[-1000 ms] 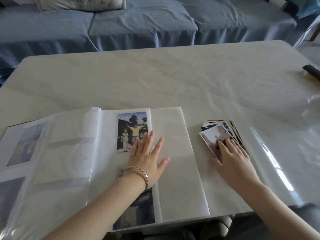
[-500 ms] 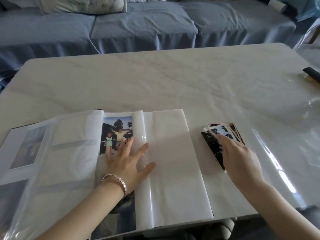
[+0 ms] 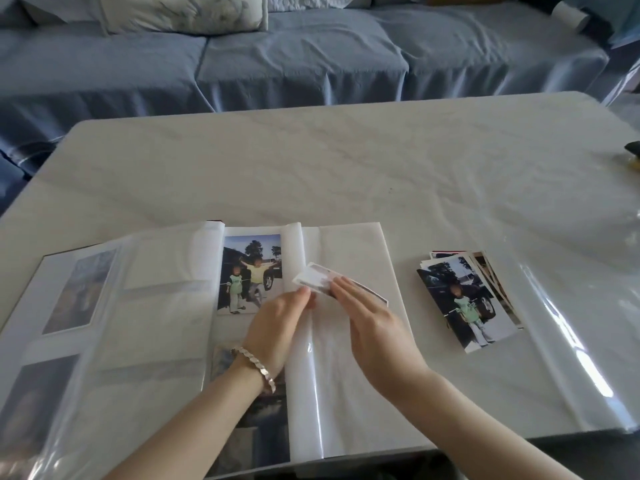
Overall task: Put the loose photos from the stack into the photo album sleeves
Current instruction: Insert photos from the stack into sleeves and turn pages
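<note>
The photo album (image 3: 349,393) lies open at the table's near edge, with a filled sleeve showing two children by a car (image 3: 251,271). My right hand (image 3: 372,323) holds a loose photo (image 3: 320,277) tilted over the album's white right page, fingers straight along it, thumb hidden beneath. My left hand (image 3: 277,327), wearing a bracelet, meets the photo's lower left edge with its fingertips above the sleeve's edge. The stack of loose photos (image 3: 467,301) rests on the table right of the album, untouched.
The pale marble-look table (image 3: 346,168) carries a glossy clear cover (image 3: 571,341) on its right side. A dark object (image 3: 633,148) sits at the far right edge. A blue sofa (image 3: 294,60) with a cushion runs behind the table.
My right hand lifted one photo off the stack and carried it left over the album. My left hand rose from the page to meet the photo.
</note>
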A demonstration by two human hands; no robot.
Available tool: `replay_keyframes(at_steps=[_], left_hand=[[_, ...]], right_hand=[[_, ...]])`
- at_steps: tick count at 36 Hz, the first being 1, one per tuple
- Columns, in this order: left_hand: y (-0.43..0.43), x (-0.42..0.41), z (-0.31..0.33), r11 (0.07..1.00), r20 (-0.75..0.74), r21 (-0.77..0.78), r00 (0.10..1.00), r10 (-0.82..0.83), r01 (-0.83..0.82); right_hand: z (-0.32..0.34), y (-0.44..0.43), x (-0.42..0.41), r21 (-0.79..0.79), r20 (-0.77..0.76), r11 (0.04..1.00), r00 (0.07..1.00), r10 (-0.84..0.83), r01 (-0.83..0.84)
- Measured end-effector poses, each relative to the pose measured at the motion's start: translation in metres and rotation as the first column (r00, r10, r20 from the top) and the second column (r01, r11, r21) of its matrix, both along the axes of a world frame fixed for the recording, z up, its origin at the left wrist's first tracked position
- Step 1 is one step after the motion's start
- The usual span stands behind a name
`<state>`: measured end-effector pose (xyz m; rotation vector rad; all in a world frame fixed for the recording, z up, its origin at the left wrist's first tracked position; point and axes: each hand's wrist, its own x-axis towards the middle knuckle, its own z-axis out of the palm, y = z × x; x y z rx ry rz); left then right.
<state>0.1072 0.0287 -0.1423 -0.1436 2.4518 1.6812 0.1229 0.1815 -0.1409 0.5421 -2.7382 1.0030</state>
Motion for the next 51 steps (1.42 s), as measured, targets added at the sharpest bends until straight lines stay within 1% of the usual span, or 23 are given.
replay_keyframes(at_steps=[1,3,6,8,11,14,18,20,22,28,32,35,39,42,44,47,49,51], left_hand=[[0.002,-0.002,0.004,0.998,0.037,0.058,0.999,0.0,-0.002],[0.005,-0.004,0.007,0.997,0.094,0.07,0.996,0.001,-0.007],[0.007,-0.007,0.005,0.993,0.128,-0.031,0.985,0.117,-0.114],[0.005,-0.012,0.006,0.975,0.112,-0.101,0.971,0.211,-0.2],[0.0,-0.026,0.012,0.935,-0.048,-0.184,0.953,0.3,-0.304],[-0.005,-0.041,0.02,0.877,-0.187,-0.25,0.909,0.373,-0.411],[-0.006,-0.056,0.027,0.835,-0.329,-0.261,0.858,0.395,-0.485],[-0.003,-0.06,0.029,0.839,-0.362,-0.268,0.857,0.368,-0.473],[-0.001,-0.062,0.029,0.846,-0.364,-0.294,0.87,0.332,-0.445],[0.004,-0.061,0.026,0.834,-0.282,-0.408,0.92,0.273,-0.372],[0.001,-0.063,0.024,0.828,-0.257,-0.426,0.926,0.275,-0.364],[-0.001,-0.067,0.022,0.832,-0.236,-0.445,0.94,0.248,-0.331],[-0.004,-0.075,0.017,0.823,-0.128,-0.529,0.978,0.164,-0.207],[-0.005,-0.081,0.01,0.816,0.034,-0.576,0.997,0.069,-0.037],[-0.006,-0.085,0.008,0.813,0.103,-0.582,0.994,0.037,0.03],[-0.008,-0.089,0.006,0.799,0.106,-0.601,0.992,0.072,0.007],[-0.006,-0.091,0.008,0.809,0.078,-0.587,0.991,0.104,-0.039],[-0.003,-0.091,0.009,0.818,0.077,-0.574,0.991,0.111,-0.047]], right_hand=[[-0.002,-0.002,0.0,0.004,0.003,1.0,1.0,0.02,-0.02],[-0.004,-0.004,0.001,-0.006,0.025,0.997,0.996,0.082,-0.082],[-0.005,-0.004,0.002,-0.029,0.005,0.989,0.99,0.143,-0.143],[-0.008,0.003,0.004,0.005,0.01,0.992,0.992,0.123,-0.123],[-0.016,0.024,0.006,0.068,0.093,0.997,0.995,0.021,-0.027],[-0.027,0.046,0.006,0.132,0.128,0.99,0.99,-0.066,0.049],[-0.04,0.056,0.008,0.23,0.133,0.973,0.99,-0.05,0.019],[-0.044,0.055,0.01,0.219,0.113,0.975,0.991,-0.068,0.041],[-0.045,0.053,0.012,0.197,0.083,0.977,0.992,-0.095,0.077],[-0.046,0.052,0.011,0.157,0.069,0.984,0.993,-0.093,0.081],[-0.046,0.052,0.012,0.115,0.09,0.99,0.992,-0.093,0.083],[-0.046,0.053,0.012,0.109,0.095,0.991,0.991,-0.093,0.083],[-0.046,0.053,0.013,0.118,0.086,0.99,0.992,-0.09,0.079],[-0.046,0.053,0.013,0.107,0.084,0.991,0.992,-0.09,0.081],[-0.047,0.053,0.013,0.111,0.081,0.991,0.993,-0.087,0.078],[-0.048,0.053,0.012,0.107,0.08,0.991,0.993,-0.089,0.08],[-0.049,0.053,0.012,0.102,0.081,0.991,0.993,-0.091,0.082],[-0.05,0.054,0.012,0.098,0.075,0.992,0.993,-0.093,0.085]])
